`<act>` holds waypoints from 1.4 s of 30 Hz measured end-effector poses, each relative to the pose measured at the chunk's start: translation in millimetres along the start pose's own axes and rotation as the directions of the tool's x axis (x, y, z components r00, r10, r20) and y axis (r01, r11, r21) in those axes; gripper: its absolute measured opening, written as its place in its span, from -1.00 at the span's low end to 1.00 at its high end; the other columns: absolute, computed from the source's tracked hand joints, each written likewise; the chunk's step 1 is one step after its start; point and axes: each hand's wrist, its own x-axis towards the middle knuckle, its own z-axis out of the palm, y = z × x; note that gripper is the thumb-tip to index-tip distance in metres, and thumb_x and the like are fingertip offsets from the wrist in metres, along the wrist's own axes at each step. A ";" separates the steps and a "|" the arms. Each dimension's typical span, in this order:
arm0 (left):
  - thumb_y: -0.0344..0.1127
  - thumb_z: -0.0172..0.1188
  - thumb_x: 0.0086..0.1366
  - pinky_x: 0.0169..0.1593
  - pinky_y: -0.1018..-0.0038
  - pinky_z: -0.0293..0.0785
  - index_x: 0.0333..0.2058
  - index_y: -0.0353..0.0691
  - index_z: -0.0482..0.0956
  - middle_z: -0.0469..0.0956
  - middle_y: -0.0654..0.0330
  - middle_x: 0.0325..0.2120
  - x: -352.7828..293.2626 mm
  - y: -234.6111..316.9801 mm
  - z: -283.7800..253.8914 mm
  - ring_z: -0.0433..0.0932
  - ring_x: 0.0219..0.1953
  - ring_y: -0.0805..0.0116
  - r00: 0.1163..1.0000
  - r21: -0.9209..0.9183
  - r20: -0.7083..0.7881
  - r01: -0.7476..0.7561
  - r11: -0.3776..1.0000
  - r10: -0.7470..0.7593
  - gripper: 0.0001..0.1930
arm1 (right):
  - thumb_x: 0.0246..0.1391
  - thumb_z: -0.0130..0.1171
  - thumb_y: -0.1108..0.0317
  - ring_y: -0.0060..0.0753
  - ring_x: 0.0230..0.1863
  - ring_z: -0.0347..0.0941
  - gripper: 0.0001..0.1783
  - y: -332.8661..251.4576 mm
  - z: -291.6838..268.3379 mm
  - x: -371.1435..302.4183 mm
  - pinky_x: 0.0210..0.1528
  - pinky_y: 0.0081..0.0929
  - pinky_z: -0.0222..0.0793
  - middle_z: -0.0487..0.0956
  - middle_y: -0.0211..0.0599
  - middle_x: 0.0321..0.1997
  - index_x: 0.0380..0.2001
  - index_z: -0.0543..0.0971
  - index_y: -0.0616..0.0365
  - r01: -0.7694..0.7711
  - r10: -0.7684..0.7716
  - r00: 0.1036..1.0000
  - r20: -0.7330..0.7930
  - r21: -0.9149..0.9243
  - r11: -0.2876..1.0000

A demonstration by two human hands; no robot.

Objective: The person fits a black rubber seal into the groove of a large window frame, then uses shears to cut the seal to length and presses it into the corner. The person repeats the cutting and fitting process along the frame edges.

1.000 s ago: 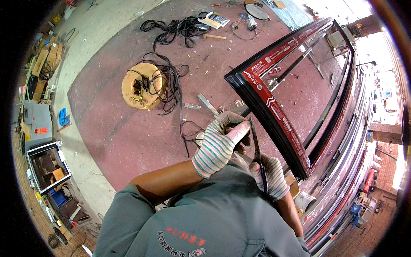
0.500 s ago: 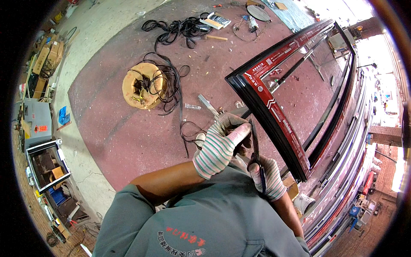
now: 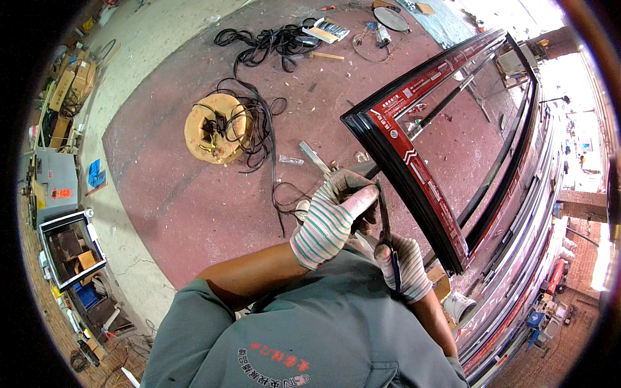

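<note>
My left hand [image 3: 326,223], in a white glove with green and pink stripes, is closed in a pinch with dark, dirty fingertips; what it holds is hidden. Lower and to the right, my right hand [image 3: 409,268], gloved alike, grips a long slim dark tool [image 3: 385,213] that looks like scissors, though its kind is not certain. The tool points upward, its tip beside my left thumb. Just right of both hands stands a large window frame [image 3: 414,165] with black edges and red film, tilted across the view.
A roll [image 3: 199,132] wound with black strip lies on the reddish floor mat [image 3: 194,213], yellow-handled pliers on it. Behind it is a tangle of black strip [image 3: 278,46]. Long metal profiles [image 3: 517,252] line the right. Boxes [image 3: 77,74] and a small framed pane [image 3: 94,242] stand left.
</note>
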 end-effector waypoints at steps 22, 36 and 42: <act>-0.36 0.15 0.49 -0.26 0.53 0.57 -0.09 -0.16 0.50 0.62 0.22 -0.29 35.0 -23.1 -10.1 0.62 -0.31 0.43 0.996 -0.020 -0.037 -0.083 0.996 0.082 -0.91 | 0.11 0.04 -0.55 -0.70 -0.56 0.30 -0.17 29.6 0.3 5.8 -0.51 -0.61 0.17 0.39 -0.54 -0.58 -0.43 0.51 0.14 -0.063 0.071 0.996 -0.056 0.133 0.989; -0.44 0.21 0.42 -0.02 0.39 0.65 -0.11 -0.24 0.52 0.65 0.09 -0.20 108.0 -47.4 -4.7 0.67 -0.12 0.26 0.994 -0.354 -0.106 -0.033 0.935 -0.005 -0.88 | 0.06 0.48 0.44 -0.62 -0.31 0.48 -0.78 74.1 -8.3 85.5 -0.19 -0.55 0.43 0.59 -0.57 -0.37 -0.29 0.60 0.10 0.052 0.044 0.978 -0.204 0.442 0.896; -0.31 0.29 0.40 -0.09 0.42 0.65 -0.06 -0.23 0.52 0.64 0.20 -0.22 158.7 -50.8 -27.6 0.65 -0.21 0.34 0.974 -0.273 -0.208 0.033 0.961 -0.092 -0.77 | 0.10 0.44 0.48 -0.63 -0.43 0.45 -0.80 74.0 -31.1 135.4 -0.33 -0.59 0.43 0.55 -0.52 -0.46 -0.35 0.55 0.13 0.004 0.100 0.914 -0.394 0.255 0.967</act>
